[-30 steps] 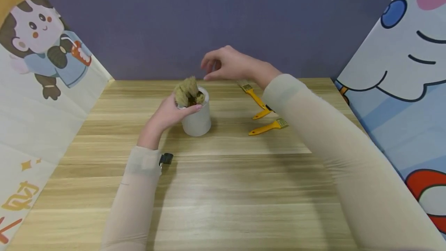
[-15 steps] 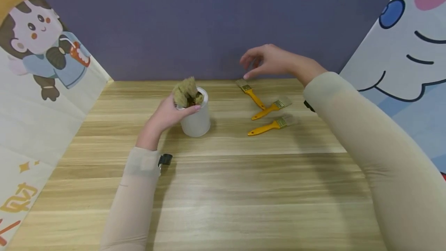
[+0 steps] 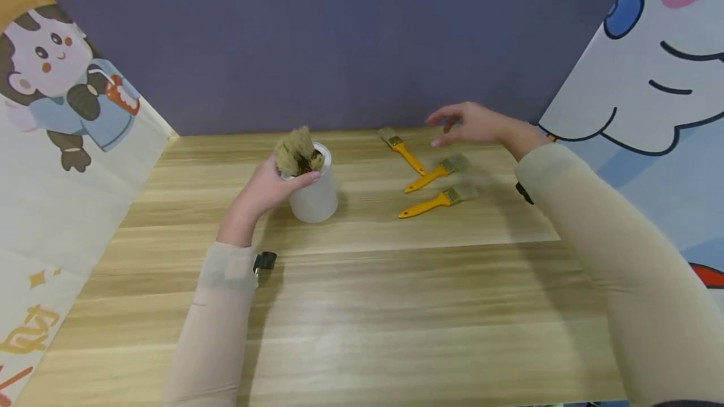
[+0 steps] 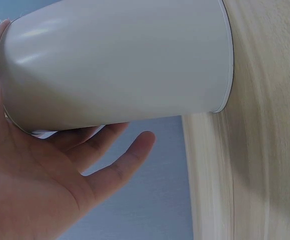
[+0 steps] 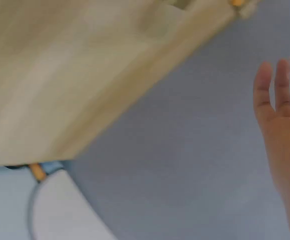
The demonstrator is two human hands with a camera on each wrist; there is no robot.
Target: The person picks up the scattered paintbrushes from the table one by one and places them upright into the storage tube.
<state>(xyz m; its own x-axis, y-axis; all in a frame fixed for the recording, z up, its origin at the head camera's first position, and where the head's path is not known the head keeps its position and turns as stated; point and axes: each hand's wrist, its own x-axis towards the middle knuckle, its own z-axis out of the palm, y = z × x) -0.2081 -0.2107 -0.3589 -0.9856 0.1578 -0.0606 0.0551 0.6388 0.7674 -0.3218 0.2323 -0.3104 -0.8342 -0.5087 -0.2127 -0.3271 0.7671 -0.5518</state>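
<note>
A white cylindrical canister (image 3: 315,200) stands on the table, left of centre in the head view, with tan bristly tufts (image 3: 295,151) sticking out of its top. My left hand (image 3: 267,188) grips it near the rim, thumb across the front; in the left wrist view fingers reach behind the canister (image 4: 119,60). To the right lie three paintbrushes with yellow handles: a rear brush (image 3: 408,157), a middle brush (image 3: 428,179) and a front brush (image 3: 427,206). Above and right of the rear brush, my right hand (image 3: 468,124) hovers with relaxed fingers, holding nothing.
The wood-grain table (image 3: 396,306) ends at a dark blue-grey wall (image 3: 339,36) behind the canister. A cartoon-printed panel (image 3: 56,206) stands on the left, and another printed panel (image 3: 639,105) on the right.
My right hand has moved rightward from above the canister, past the rear brush, and lowered somewhat. My left hand has kept its grip on the canister. The head view has shifted slightly.
</note>
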